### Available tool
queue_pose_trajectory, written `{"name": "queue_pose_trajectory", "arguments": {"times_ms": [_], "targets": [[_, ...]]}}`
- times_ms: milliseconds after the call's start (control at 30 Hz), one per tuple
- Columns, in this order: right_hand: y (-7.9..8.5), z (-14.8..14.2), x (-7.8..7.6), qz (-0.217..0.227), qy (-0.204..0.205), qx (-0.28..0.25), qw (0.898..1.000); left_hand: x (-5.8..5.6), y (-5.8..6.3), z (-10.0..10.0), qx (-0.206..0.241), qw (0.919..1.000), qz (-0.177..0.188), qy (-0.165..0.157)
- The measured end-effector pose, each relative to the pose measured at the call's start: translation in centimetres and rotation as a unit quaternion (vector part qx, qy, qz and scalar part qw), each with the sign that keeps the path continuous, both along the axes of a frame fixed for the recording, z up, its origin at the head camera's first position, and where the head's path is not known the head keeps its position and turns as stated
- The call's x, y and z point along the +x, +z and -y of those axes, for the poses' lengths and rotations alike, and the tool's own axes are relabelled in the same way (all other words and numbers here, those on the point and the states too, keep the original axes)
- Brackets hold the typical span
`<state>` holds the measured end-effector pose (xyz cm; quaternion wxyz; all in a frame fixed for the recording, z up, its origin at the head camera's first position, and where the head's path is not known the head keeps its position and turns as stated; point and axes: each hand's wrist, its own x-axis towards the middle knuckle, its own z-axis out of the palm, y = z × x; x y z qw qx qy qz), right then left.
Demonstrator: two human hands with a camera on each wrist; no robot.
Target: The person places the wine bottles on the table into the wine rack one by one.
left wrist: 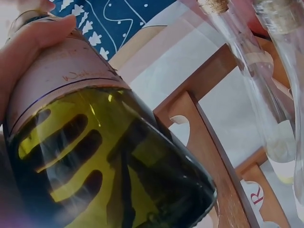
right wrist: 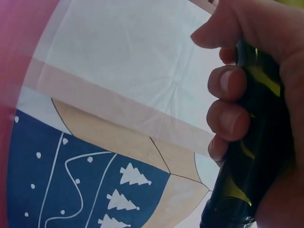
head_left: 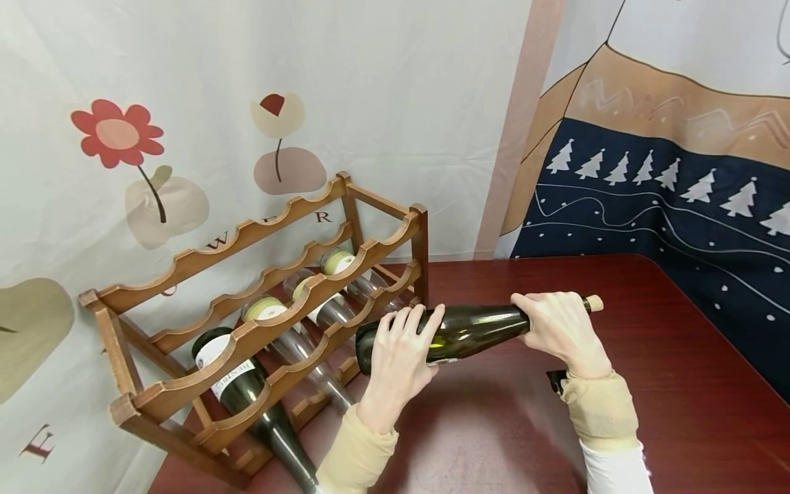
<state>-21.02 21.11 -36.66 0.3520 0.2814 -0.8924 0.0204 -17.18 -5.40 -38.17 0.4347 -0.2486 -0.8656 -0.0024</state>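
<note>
A dark green wine bottle (head_left: 472,329) with a cork in its neck lies sideways above the table, its base toward the rack. My left hand (head_left: 404,346) grips it near the base, fingers over the top; in the left wrist view the bottle's (left wrist: 118,156) green glass shows the fingers through it beside a pale label. Around the neck curls my right hand (head_left: 561,329), with the cork (head_left: 594,303) sticking out past it. Just left of the bottle's base stands a wooden wine rack (head_left: 321,336), its upper row holding no bottles.
In the rack's lower row lie a dark bottle (head_left: 247,391) labelled in white and several clear bottles (head_left: 296,343), necks toward me. The dark red table (head_left: 679,384) runs to the right. Behind hang a white flower-print cloth (head_left: 401,103) and a navy tree-print cloth (head_left: 679,213).
</note>
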Motion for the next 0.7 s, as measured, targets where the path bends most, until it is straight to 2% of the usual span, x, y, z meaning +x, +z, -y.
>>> {"name": "queue_pose_trajectory", "arguments": {"times_ms": [267, 533, 700], "targets": [[0.2, -0.3, 0.1, 0.024, -0.011, -0.008, 1.0, 0.1, 0.5, 0.0, -0.012, 0.9991, 0.015, -0.038], [0.3, -0.8, 0.2, 0.026, -0.027, -0.035, 0.999, 0.2, 1.0, 0.2, 0.022, 0.9964, -0.002, -0.082], [0.4, -1.0, 0.1, 0.033, -0.033, -0.045, 0.998, 0.2, 1.6, 0.6, 0.044, 0.9952, -0.03, -0.082]]}}
